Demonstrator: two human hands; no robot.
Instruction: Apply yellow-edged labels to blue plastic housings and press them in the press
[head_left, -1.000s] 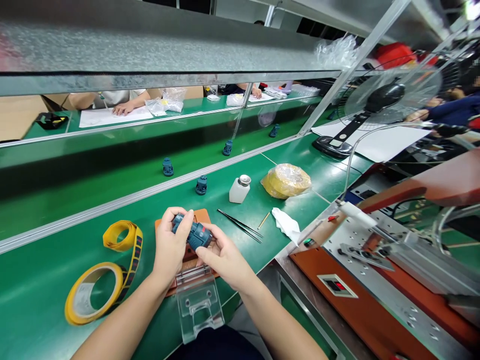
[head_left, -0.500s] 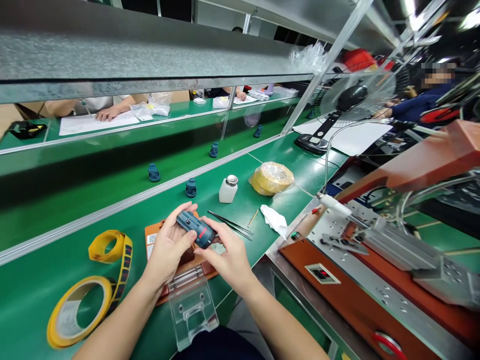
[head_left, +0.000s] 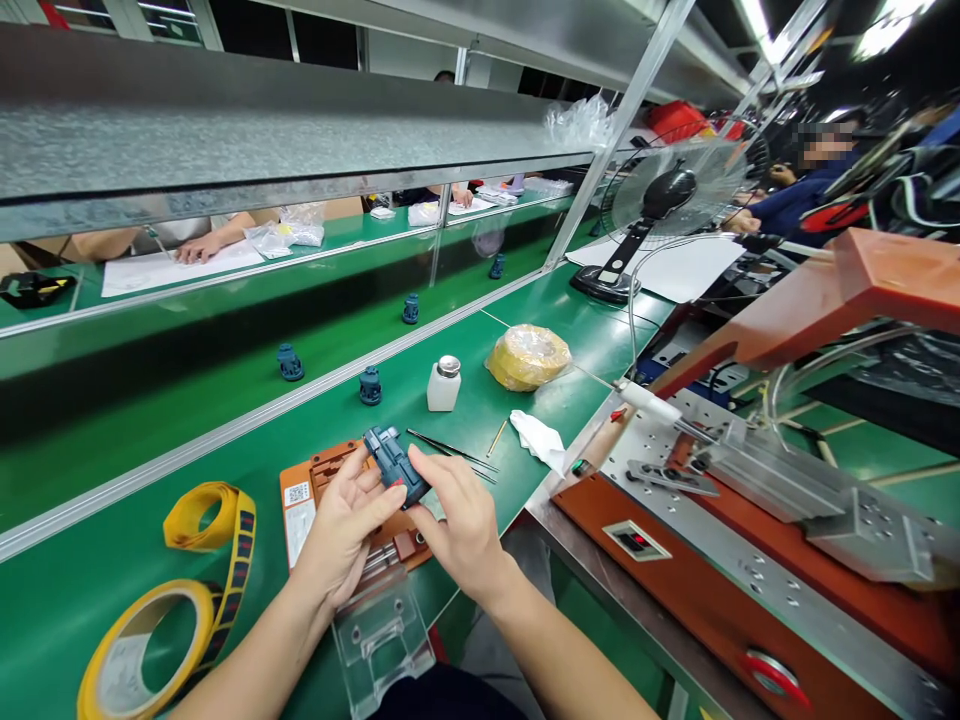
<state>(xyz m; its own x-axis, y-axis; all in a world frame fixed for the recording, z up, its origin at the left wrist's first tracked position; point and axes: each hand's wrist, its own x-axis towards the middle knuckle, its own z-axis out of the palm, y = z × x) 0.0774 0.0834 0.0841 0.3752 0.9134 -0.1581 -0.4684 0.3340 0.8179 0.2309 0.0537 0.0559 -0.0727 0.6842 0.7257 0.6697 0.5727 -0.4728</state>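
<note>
Between both hands is a dark blue plastic housing (head_left: 391, 462), tilted, with a small red mark near its lower end. My left hand (head_left: 349, 520) grips it from the left, the thumb across its lower part. My right hand (head_left: 461, 510) pinches its right side with thumb and fingertips. Below the hands lies an orange fixture (head_left: 300, 485) with a label and a clear hinged cover (head_left: 382, 635); the hands hide part of it. Black tweezers (head_left: 454, 452) and a thin brass-coloured rod (head_left: 496, 438) lie to the right.
Several similar blue parts (head_left: 370, 386) stand beyond. A white dispenser bottle (head_left: 444, 384), a wrapped yellow roll (head_left: 528, 357) and a white cloth (head_left: 537, 440) sit on the bench. Label tape (head_left: 142, 650) lies left. A pneumatic machine (head_left: 750, 520) and a fan (head_left: 667, 190) are right. A co-worker's hand (head_left: 202, 248) rests opposite.
The blue housing has been turned in my hands, showing a different side, its red mark now by the left thumb. My right fingers have moved up its side. The view has shifted slightly.
</note>
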